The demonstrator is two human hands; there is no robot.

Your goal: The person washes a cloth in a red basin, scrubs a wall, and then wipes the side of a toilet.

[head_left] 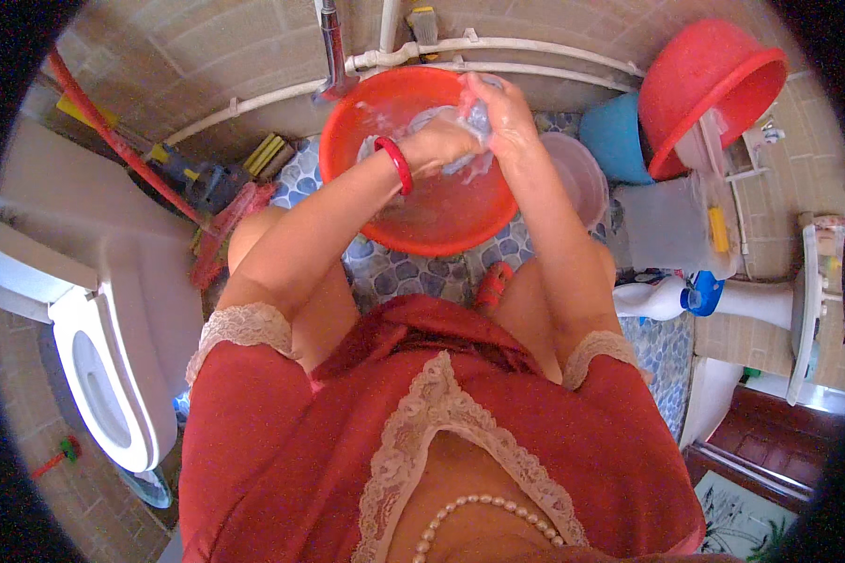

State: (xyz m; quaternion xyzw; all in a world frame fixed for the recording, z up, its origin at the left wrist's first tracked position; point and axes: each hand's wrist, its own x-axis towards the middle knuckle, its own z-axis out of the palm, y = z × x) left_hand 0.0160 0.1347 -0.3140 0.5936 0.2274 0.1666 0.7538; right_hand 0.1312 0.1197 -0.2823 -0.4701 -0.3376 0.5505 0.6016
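Observation:
A wide orange-red basin of cloudy, sudsy water stands on the floor in front of me. Over it I hold a wet, pale bluish-white cloth, bunched between both hands. My left hand, with a red bangle above its wrist, is closed on the cloth's left part. My right hand grips the other end near the basin's far right rim, its fingers wrapped round the fabric. More pale cloth lies in the water beside my left wrist, partly hidden by the arm.
A metal tap hangs over the far rim. To the right are a translucent tub, a blue bucket and a large red basin. A pink broom leans at left, near a white toilet. A white bottle is at right.

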